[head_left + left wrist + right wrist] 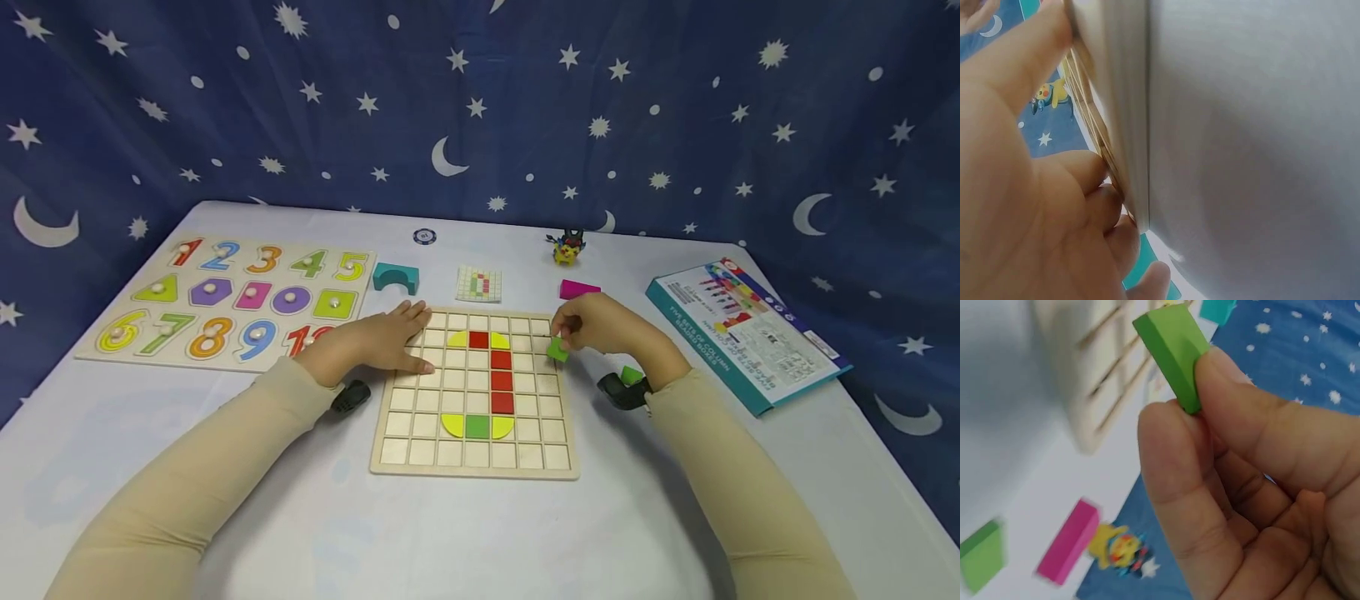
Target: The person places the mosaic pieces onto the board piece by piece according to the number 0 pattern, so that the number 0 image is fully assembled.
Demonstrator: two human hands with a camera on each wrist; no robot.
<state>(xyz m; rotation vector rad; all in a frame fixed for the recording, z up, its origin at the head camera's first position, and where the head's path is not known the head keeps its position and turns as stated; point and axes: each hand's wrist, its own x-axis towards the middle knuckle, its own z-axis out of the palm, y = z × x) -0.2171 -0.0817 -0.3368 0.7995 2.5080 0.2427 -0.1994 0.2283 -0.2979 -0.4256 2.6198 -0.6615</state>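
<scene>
My right hand (600, 323) pinches a green block (1171, 359) between thumb and fingertips, close over the right edge of a wooden grid board (472, 472). My left hand (386, 340) rests on the board's left edge with its fingers spread. Red square tiles (502, 381) run down one column of the grid. Yellow curved tiles (452, 426) flank a red tile in an upper row and a green square tile (477, 427) lower down. Beyond the board lies a small pattern card (478, 285). Another green block (632, 376) lies on the table by my right wrist.
A wooden number puzzle (176, 293) lies at the left, with a teal arch block (396, 277) beside it. Further back are a round chip (424, 237), a small yellow-and-black figurine (567, 248) and a magenta block (579, 289). A flat box (738, 333) lies at the right.
</scene>
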